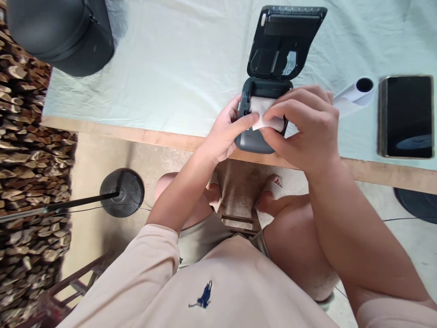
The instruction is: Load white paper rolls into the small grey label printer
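A small grey printer (252,141) stands at the near edge of the table with its dark lid (285,41) tilted open. A white paper roll (260,105) lies in its bay. My left hand (225,130) rests on the printer's left side, its forefinger stretched onto the paper's loose end (273,123). My right hand (303,130) is curled over the printer's right side and pinches that loose end between thumb and fingers.
A second white paper roll (355,93) lies right of the printer, beside a dark phone (406,116). A black case (64,34) sits at the table's far left on the pale cloth (170,68). Below are a wooden stool (239,218), a round stand base (122,192) and stacked firewood (30,150).
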`<state>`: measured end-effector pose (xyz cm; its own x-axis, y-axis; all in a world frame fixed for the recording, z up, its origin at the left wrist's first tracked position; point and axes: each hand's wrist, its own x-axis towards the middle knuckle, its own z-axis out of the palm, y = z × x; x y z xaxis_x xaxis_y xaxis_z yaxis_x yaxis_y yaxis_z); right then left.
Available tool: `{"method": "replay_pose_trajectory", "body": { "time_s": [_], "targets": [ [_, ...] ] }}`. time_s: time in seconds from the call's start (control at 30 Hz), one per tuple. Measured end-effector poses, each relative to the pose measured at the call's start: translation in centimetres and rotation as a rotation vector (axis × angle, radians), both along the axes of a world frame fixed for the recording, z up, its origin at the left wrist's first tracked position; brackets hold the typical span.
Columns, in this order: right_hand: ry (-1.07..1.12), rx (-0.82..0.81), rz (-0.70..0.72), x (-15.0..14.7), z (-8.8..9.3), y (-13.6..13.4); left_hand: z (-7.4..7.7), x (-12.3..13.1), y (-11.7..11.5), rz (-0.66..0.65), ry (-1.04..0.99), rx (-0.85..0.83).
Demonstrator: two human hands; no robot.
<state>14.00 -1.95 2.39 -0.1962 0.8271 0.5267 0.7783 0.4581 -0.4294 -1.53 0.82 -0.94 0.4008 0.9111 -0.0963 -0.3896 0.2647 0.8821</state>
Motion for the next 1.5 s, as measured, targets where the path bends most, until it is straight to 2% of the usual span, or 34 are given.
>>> {"method": "replay_pose_trajectory", "body": {
  "time_s": [0.13, 0.27, 0.5, 0.7, 1.2, 1.5],
  "targets": [
    [0.144, 0.020, 0.034, 0.3, 0.1, 0.3, -0.4, -0.1, 0.2, -0.016, 0.055, 0.032],
    [0.295, 0.034, -0.057, 0.9, -0.4, 1.0, -0.2, -0.1, 0.1, -0.030, 0.040, 0.028],
    [0.665, -0.388, -0.104, 0.5, -2.3, 1.1, -0.5, -0.3, 0.1, -0.011, -0.027, 0.030],
    [0.796, -0.573, -0.012, 0.2, -2.8, 1.0, -0.2, -0.1, -0.2, 0.032, 0.058, 0.038],
    [0.881, -0.676, 0.057, 0.6, -1.6, 0.7, -0.2, -0.3, -0.2, 0.012, 0.053, 0.084],
    [0.874, -0.585, 0.134, 1.2, -2.9, 1.3, -0.5, -0.5, 0.1, -0.026, 0.117, 0.137]
  ]
}}
